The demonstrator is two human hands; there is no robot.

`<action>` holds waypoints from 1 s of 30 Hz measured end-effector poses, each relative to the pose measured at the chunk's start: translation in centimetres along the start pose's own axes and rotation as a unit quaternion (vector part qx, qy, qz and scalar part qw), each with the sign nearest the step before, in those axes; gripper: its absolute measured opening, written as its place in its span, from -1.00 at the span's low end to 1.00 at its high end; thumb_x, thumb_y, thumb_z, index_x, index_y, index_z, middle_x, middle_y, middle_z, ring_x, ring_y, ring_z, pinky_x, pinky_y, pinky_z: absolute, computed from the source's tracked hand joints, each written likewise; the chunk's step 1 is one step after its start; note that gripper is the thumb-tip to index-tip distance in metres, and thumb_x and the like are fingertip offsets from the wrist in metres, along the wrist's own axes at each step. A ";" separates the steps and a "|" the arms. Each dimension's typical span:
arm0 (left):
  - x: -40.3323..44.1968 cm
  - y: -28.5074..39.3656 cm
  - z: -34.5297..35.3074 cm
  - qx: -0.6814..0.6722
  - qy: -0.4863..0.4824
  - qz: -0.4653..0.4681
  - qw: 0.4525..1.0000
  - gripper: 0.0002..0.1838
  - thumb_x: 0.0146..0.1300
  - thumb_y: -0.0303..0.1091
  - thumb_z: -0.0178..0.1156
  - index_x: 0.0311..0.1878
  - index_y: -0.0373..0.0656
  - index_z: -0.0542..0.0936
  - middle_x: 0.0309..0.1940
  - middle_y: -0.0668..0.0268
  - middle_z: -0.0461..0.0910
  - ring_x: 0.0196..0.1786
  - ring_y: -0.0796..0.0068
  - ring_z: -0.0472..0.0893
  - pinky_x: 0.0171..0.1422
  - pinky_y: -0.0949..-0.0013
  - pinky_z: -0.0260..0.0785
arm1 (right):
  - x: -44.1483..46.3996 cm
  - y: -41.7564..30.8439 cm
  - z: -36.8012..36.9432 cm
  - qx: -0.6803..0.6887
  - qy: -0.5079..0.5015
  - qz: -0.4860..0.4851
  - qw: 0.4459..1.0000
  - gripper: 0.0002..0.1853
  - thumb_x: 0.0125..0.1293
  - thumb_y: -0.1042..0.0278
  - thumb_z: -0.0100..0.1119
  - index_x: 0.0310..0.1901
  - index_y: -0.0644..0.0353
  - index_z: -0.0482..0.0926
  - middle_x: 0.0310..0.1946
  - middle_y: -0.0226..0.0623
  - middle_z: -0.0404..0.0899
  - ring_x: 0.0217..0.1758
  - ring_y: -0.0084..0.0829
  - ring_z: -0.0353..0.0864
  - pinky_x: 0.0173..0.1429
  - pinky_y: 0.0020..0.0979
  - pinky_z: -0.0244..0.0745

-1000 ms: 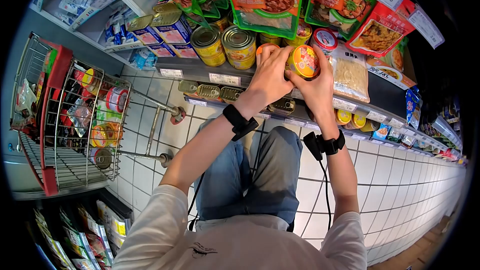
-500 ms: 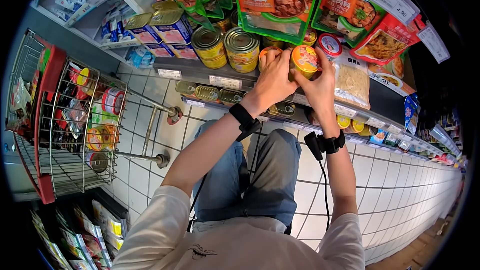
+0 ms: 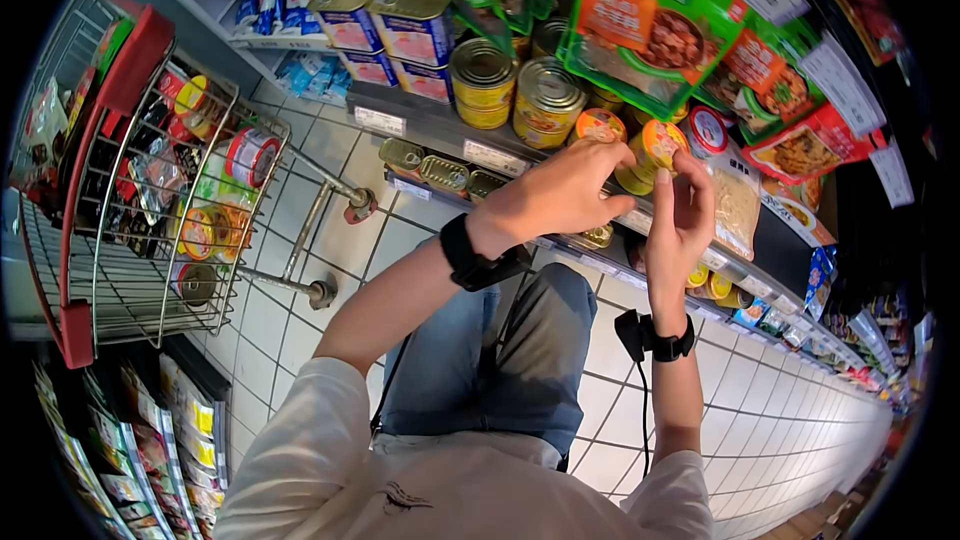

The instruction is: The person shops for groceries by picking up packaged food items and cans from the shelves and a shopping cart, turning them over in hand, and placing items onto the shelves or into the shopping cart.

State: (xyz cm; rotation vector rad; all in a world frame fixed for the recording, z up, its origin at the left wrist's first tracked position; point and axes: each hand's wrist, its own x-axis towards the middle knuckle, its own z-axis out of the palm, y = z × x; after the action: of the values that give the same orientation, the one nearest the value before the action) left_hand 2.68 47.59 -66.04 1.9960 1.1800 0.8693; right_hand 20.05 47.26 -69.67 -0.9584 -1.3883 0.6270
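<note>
Two yellow cans with orange-yellow lids stand side by side at the shelf front. My left hand (image 3: 570,185) is in front of the left can (image 3: 599,124) and partly hides it. Its thumb is stretched out, apart from the fingers. Close by on the right, my right hand (image 3: 684,208) has its fingertips at the right edge of the other can (image 3: 657,143), thumb and fingers apart. Whether those fingertips touch that can is hard to make out. Neither hand is wrapped around anything. Each wrist wears a black strap.
Larger cans (image 3: 548,100) and blue luncheon-meat tins (image 3: 412,30) stand to the left. Green seasoning pouches (image 3: 650,30) hang above. A red-lidded jar (image 3: 706,130) and a bag of pale granules (image 3: 735,202) are to the right. A filled shopping cart (image 3: 75,240) stands at left.
My right hand has loosened from around the right can, which now stands on the shelf. My left hand's fingers have also come away from it. The view has shifted, moving shelf goods rightward and down.
</note>
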 end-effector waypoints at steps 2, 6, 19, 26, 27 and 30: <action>-1.3 0.0 -1.5 -0.025 0.031 0.019 0.999 -0.68 0.23 -0.28 0.27 -0.08 -0.34 0.56 -0.19 0.03 0.68 -0.05 0.12 0.66 0.08 0.18 0.45 | -0.4 -1.4 1.5 0.007 -0.019 -0.006 1.000 -0.78 0.36 0.53 0.19 0.02 0.28 0.52 0.05 -0.23 0.52 0.09 -0.52 0.51 0.06 -0.51 0.42; -2.1 1.4 -6.2 -0.117 0.065 -0.036 0.990 -0.75 0.31 -0.31 0.17 -0.33 -0.36 0.56 -0.55 0.09 0.62 -0.43 0.16 0.65 -0.29 0.24 0.43 | 0.7 -4.0 5.3 0.098 -0.057 0.102 0.988 -0.83 0.43 0.48 0.13 -0.01 0.31 0.52 -0.26 -0.35 0.58 -0.15 -0.57 0.56 -0.02 -0.57 0.42; -7.2 14.5 -14.9 -0.179 0.141 -0.215 0.950 -0.63 0.37 -0.29 0.13 -0.47 -0.43 0.52 -0.61 -0.08 0.50 -0.55 0.02 0.53 -0.43 0.16 0.30 | 4.2 -21.9 7.2 0.110 -0.142 0.359 0.916 -0.67 0.54 0.17 -0.01 -0.23 0.30 0.51 -0.73 -0.50 0.27 -0.70 -0.67 0.21 -0.56 -0.56 0.20; -9.7 25.0 -16.5 -0.108 0.202 -0.196 0.954 -0.77 0.28 -0.35 0.13 -0.42 -0.33 0.53 -0.56 -0.02 0.57 -0.42 -0.03 0.59 -0.32 0.08 0.37 | 7.0 -34.2 4.8 0.148 -0.119 0.406 0.894 -0.57 0.52 0.10 0.04 -0.52 0.17 0.42 -0.76 -0.48 0.21 -0.69 -0.61 0.17 -0.54 -0.51 0.13; -10.3 27.1 -17.3 -0.109 0.202 -0.202 0.952 -0.77 0.28 -0.35 0.13 -0.42 -0.33 0.53 -0.56 -0.02 0.57 -0.42 -0.03 0.59 -0.32 0.08 0.37 | 7.1 -36.1 4.2 0.147 -0.121 0.412 0.891 -0.57 0.52 0.10 0.04 -0.52 0.17 0.42 -0.76 -0.48 0.21 -0.69 -0.61 0.17 -0.54 -0.51 0.13; -11.9 33.4 -19.7 -0.177 0.169 -0.204 0.948 -0.88 0.24 -0.44 0.12 -0.35 -0.30 0.53 -0.59 0.03 0.58 -0.48 0.04 0.60 -0.38 0.11 0.36 | 7.7 -41.9 2.3 0.139 -0.156 0.422 0.882 -0.56 0.50 0.15 0.07 -0.57 0.16 0.41 -0.77 -0.46 0.25 -0.68 -0.58 0.26 -0.51 -0.51 0.19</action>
State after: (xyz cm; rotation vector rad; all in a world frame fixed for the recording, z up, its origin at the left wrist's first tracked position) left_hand -1.84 28.08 -30.77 1.2841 1.4403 1.1350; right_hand 11.86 33.15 -30.25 -1.2512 -1.0551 1.6511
